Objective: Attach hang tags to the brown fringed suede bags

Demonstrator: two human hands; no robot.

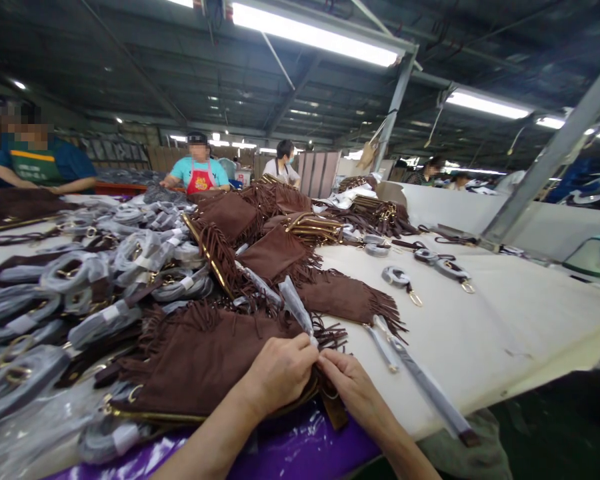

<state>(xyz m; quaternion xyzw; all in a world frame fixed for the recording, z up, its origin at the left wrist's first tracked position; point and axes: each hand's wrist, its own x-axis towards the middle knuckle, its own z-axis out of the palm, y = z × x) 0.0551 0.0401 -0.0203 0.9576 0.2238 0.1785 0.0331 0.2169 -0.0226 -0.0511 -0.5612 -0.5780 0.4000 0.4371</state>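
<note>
A brown fringed bag (205,357) with a gold zipper edge lies flat at the front of the table. Over its right end, my left hand (285,370) is closed around the lower end of a plastic-wrapped strap (296,307) that points up and away. My right hand (347,383) meets it at the fingertips, pinched on something too small to make out at the bag's corner. A dark tab (334,410) hangs below the fingers. Just behind sits another fringed bag (340,297), and a long wrapped strap (430,387) stretches over the table's right front edge.
Coiled wrapped straps (75,270) pile up on the left. More brown bags (275,253) are heaped in the middle. Loose coils (397,277) lie on the white table (490,320). Purple plastic (300,443) covers the near edge. Several people, one in a red apron (201,179), are beyond.
</note>
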